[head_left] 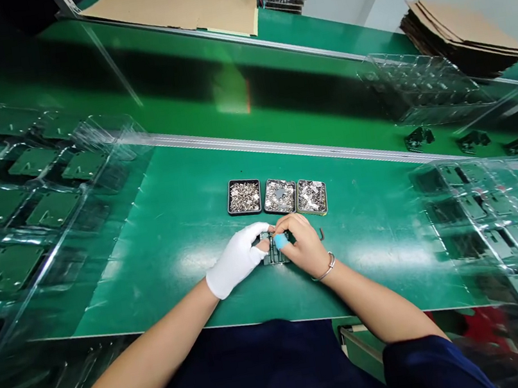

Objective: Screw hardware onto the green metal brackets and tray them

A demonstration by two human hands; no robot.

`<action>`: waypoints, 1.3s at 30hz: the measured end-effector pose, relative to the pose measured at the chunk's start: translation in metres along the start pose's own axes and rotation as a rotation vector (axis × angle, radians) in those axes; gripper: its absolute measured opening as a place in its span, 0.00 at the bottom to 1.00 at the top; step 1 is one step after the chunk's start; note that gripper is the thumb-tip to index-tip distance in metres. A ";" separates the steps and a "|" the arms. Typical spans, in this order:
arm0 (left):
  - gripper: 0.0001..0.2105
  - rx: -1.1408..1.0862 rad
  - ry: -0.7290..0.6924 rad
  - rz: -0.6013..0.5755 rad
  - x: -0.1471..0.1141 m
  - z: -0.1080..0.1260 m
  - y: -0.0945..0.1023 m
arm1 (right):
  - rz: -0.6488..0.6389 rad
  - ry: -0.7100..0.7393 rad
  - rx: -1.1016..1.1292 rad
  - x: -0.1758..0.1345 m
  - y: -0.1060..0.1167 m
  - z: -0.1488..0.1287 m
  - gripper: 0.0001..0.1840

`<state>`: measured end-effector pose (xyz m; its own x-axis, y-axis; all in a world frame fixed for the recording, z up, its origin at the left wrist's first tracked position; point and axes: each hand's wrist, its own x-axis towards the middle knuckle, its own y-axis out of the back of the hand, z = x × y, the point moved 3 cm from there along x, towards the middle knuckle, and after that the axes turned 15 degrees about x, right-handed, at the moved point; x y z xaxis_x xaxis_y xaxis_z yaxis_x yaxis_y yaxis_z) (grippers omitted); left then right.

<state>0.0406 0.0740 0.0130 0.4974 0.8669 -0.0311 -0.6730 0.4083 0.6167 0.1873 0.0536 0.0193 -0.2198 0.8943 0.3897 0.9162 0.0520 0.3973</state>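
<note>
In front of me on the green table lies a small grey-green metal assembly with grooves, partly covered by my fingers. My left hand, in a white glove with bare thumb and fingertip showing, grips its left and upper edge. My right hand curls over the right side, with a blue cover on the thumb. Its fingers are pinched together, and whatever lies between them is hidden. Just beyond the hands stand three small trays of tiny shiny metal parts: a left tray, a middle tray and a right tray.
A small hex key lies right of my right hand. Clear plastic trays with metal plates flank me, one left and one right. A metal rail crosses behind the parts trays. Black parts sit beyond it.
</note>
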 end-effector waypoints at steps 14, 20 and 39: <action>0.14 -0.193 0.062 -0.017 0.000 -0.011 -0.006 | 0.058 -0.003 0.205 -0.006 -0.005 0.006 0.03; 0.14 -0.185 0.060 -0.056 -0.001 -0.009 -0.005 | 0.072 -0.040 0.268 -0.006 -0.007 0.009 0.03; 0.14 0.172 0.052 0.243 -0.004 0.009 0.014 | -0.026 -0.376 0.611 0.003 0.004 0.024 0.09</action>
<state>0.0342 0.0732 0.0287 0.3013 0.9487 0.0963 -0.6640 0.1363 0.7352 0.1985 0.0675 0.0020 -0.2147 0.9762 0.0306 0.9602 0.2167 -0.1764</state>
